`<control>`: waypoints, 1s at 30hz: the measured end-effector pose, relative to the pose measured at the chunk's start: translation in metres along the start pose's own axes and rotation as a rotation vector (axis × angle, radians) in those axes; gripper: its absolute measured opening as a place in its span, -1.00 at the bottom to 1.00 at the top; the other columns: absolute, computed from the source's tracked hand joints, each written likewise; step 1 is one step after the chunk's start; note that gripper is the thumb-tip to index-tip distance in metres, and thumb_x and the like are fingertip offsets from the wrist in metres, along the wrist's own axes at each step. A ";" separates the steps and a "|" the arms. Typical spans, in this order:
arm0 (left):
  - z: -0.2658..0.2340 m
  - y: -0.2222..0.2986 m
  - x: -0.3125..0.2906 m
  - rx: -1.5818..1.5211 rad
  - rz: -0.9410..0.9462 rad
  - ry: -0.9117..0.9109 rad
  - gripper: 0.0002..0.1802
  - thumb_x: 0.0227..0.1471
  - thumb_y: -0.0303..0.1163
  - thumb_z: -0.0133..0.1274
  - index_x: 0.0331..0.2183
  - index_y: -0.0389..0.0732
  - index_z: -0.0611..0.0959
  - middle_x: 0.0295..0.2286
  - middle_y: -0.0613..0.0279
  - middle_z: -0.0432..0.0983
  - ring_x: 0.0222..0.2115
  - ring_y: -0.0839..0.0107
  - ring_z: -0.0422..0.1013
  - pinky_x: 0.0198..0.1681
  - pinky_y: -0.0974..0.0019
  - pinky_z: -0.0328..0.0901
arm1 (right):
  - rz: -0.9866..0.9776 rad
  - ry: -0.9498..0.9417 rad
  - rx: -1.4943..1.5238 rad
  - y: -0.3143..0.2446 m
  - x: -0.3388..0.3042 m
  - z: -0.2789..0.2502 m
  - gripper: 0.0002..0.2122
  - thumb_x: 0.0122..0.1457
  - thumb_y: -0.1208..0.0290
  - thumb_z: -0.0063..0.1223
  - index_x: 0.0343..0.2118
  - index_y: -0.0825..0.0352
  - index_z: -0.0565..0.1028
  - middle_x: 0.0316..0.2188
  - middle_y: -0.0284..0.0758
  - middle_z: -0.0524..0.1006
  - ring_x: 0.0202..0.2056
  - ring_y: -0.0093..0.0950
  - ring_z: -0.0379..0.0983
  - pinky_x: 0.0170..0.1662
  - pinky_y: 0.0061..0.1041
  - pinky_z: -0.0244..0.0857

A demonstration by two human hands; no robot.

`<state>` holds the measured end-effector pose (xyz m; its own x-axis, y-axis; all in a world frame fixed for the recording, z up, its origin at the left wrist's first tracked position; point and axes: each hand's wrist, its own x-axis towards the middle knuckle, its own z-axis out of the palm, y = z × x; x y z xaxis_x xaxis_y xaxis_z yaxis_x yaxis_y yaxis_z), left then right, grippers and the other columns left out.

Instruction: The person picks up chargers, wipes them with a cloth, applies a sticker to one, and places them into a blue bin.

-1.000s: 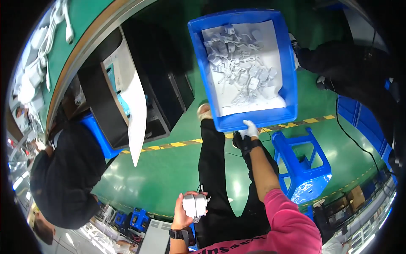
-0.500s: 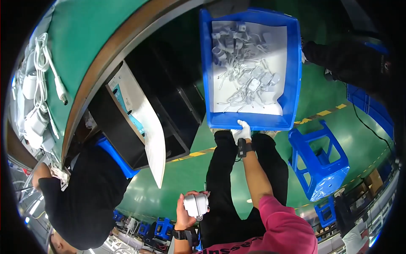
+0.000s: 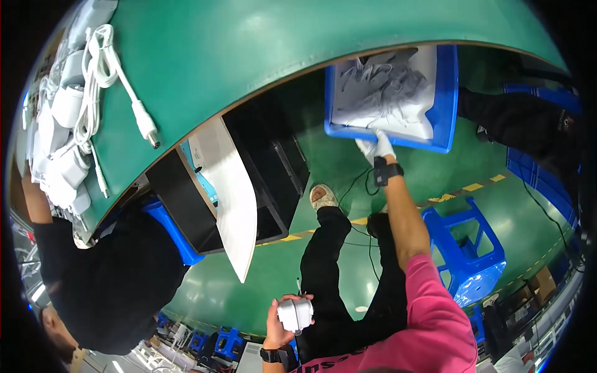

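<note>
My left hand [image 3: 275,326] is low in front of my body, its bare fingers wrapped round a white power adapter [image 3: 295,314] with a cord. My right hand [image 3: 377,148], in a white glove, reaches far forward and grips the near wall of a blue plastic bin [image 3: 440,142]. Inside that bin lies a white liner with a heap of white adapters and cables [image 3: 388,93]. The bin's far end is hidden beneath the green tabletop [image 3: 249,46].
Bundled white adapters with cables [image 3: 93,93] lie along the table's left end. Beside the bin stands a black box with a white flap [image 3: 233,205]. A blue stool [image 3: 479,267] is at right. A co-worker in black [image 3: 112,286] sits left; another person's dark-clothed leg [image 3: 516,115] is at right.
The bin has gone farther away, partly under the tabletop, with my right arm stretched after it. More of the tabletop shows. My left hand keeps its hold on the adapter.
</note>
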<state>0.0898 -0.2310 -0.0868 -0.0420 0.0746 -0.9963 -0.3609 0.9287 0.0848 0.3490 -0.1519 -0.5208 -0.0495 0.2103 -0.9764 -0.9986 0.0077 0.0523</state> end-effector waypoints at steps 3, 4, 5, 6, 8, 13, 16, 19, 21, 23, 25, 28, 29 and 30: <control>-0.009 -0.025 0.022 0.011 0.044 -0.108 -0.40 0.10 0.16 -0.33 -0.25 -0.20 0.46 -0.14 -0.20 0.34 -0.30 0.01 0.40 -0.41 0.01 0.40 | -0.022 -0.044 -0.103 -0.092 0.061 -0.001 -0.78 0.18 0.33 -0.13 -0.14 0.27 0.37 -0.10 -0.22 0.42 -0.10 -0.20 0.36 -0.03 -0.16 0.31; 0.000 -0.032 0.029 -0.011 0.037 -0.207 -0.41 0.10 0.15 -0.34 -0.25 -0.20 0.46 -0.14 -0.19 0.34 -0.30 0.01 0.40 -0.40 0.01 0.39 | -0.263 -0.375 -0.274 -0.176 0.067 0.005 -0.75 0.16 0.31 -0.10 -0.13 0.28 0.36 -0.07 -0.25 0.41 -0.07 -0.22 0.35 -0.01 -0.18 0.29; 0.015 -0.040 0.040 -0.027 0.013 -0.318 -0.42 0.10 0.14 -0.34 -0.26 -0.19 0.46 -0.14 -0.19 0.34 -0.30 0.01 0.40 -0.40 0.01 0.39 | -0.514 -0.680 -0.479 -0.241 0.072 0.040 -0.72 0.14 0.29 -0.08 -0.12 0.29 0.36 -0.04 -0.28 0.41 -0.05 -0.25 0.33 0.00 -0.20 0.27; 0.009 -0.042 0.036 -0.049 0.058 -0.262 -0.42 0.10 0.14 -0.34 -0.26 -0.19 0.47 -0.14 -0.18 0.34 -0.31 0.01 0.39 -0.40 0.01 0.39 | -0.476 -0.706 -0.452 -0.208 0.061 0.061 -0.72 0.14 0.29 -0.08 -0.12 0.29 0.36 -0.04 -0.28 0.41 -0.05 -0.25 0.33 0.00 -0.20 0.27; -0.011 -0.045 -0.005 -0.058 0.166 -0.124 -0.43 0.11 0.13 -0.35 -0.26 -0.19 0.47 -0.14 -0.17 0.35 -0.31 0.02 0.39 -0.40 0.01 0.39 | -0.834 -0.742 -1.715 -0.057 -0.021 0.122 -0.68 0.11 0.28 -0.03 -0.08 0.27 0.40 0.00 -0.17 0.35 0.03 -0.25 0.27 -0.01 -0.33 0.27; 0.059 -0.055 -0.040 -0.021 0.153 -0.344 -0.44 0.11 0.12 -0.36 -0.27 -0.17 0.46 -0.15 -0.13 0.37 -0.31 0.06 0.39 -0.39 0.00 0.38 | -0.636 -0.379 -1.289 -0.110 -0.139 0.041 -0.70 0.11 0.31 0.02 -0.16 0.38 0.42 -0.46 -0.35 0.50 -0.37 -0.49 0.43 -0.30 -0.47 0.35; 0.084 -0.060 -0.086 -0.015 0.154 -0.472 -0.44 0.11 0.13 -0.37 -0.28 -0.17 0.46 -0.15 -0.12 0.38 -0.31 0.07 0.40 -0.39 0.00 0.38 | -0.240 -0.500 -1.082 -0.117 -0.230 -0.039 -0.61 0.13 0.32 0.01 -0.01 0.34 0.31 -0.37 -0.42 0.48 -0.42 -0.62 0.38 -0.42 -0.64 0.30; 0.107 -0.055 -0.119 -0.024 0.142 -0.577 -0.44 0.11 0.13 -0.37 -0.28 -0.16 0.46 -0.15 -0.11 0.38 -0.31 0.08 0.41 -0.39 0.01 0.37 | -0.198 -0.314 -1.208 -0.121 -0.330 -0.092 -0.65 0.15 0.35 -0.02 -0.03 0.38 0.33 -0.29 -0.35 0.50 -0.34 -0.60 0.41 -0.27 -0.60 0.31; 0.129 -0.045 -0.137 -0.003 0.144 -0.626 -0.45 0.10 0.14 -0.35 -0.28 -0.15 0.46 -0.15 -0.10 0.38 -0.31 0.08 0.40 -0.39 0.02 0.37 | -0.156 -0.242 -1.194 -0.139 -0.389 -0.104 -0.65 0.15 0.36 -0.02 -0.04 0.40 0.34 -0.28 -0.34 0.50 -0.32 -0.60 0.41 -0.24 -0.58 0.31; 0.156 -0.031 -0.159 0.026 0.163 -0.685 -0.45 0.10 0.14 -0.35 -0.28 -0.15 0.45 -0.15 -0.09 0.38 -0.31 0.08 0.40 -0.39 0.03 0.37 | -0.424 -0.348 -1.360 -0.161 -0.415 -0.108 -0.67 0.14 0.38 -0.02 -0.05 0.41 0.36 -0.23 -0.30 0.50 -0.25 -0.57 0.42 -0.18 -0.55 0.31; 0.181 -0.012 -0.180 -0.003 0.170 -0.740 -0.45 0.10 0.14 -0.35 -0.28 -0.15 0.45 -0.16 -0.08 0.39 -0.31 0.08 0.40 -0.40 0.04 0.37 | -0.561 -0.321 -1.371 -0.183 -0.455 -0.068 -0.67 0.14 0.39 -0.02 -0.06 0.41 0.36 -0.23 -0.30 0.50 -0.24 -0.56 0.42 -0.16 -0.55 0.31; 0.201 0.015 -0.209 0.057 0.149 -0.780 -0.45 0.10 0.14 -0.35 -0.28 -0.15 0.45 -0.16 -0.07 0.39 -0.31 0.09 0.40 -0.40 0.06 0.37 | -0.850 -0.350 -1.431 -0.218 -0.487 -0.003 -0.69 0.13 0.41 -0.02 -0.07 0.41 0.38 -0.23 -0.28 0.50 -0.24 -0.55 0.42 -0.12 -0.55 0.30; 0.218 0.031 -0.209 0.075 0.169 -0.794 -0.46 0.10 0.13 -0.36 -0.28 -0.15 0.45 -0.16 -0.07 0.39 -0.31 0.09 0.40 -0.40 0.06 0.37 | -0.914 -0.349 -1.443 -0.228 -0.504 0.030 -0.69 0.13 0.42 -0.02 -0.07 0.41 0.38 -0.23 -0.27 0.51 -0.25 -0.55 0.42 -0.13 -0.56 0.30; 0.234 0.046 -0.210 0.092 0.190 -0.805 -0.46 0.11 0.13 -0.36 -0.28 -0.15 0.45 -0.17 -0.06 0.39 -0.31 0.09 0.40 -0.40 0.07 0.37 | -0.976 -0.349 -1.453 -0.238 -0.523 0.060 -0.70 0.13 0.42 -0.02 -0.08 0.42 0.38 -0.23 -0.26 0.51 -0.25 -0.55 0.42 -0.14 -0.56 0.30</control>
<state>0.2999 -0.1190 0.1239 0.5976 0.4378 -0.6718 -0.3356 0.8974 0.2863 0.6142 -0.2054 -0.0101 0.3251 0.8359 -0.4422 0.1177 -0.4998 -0.8581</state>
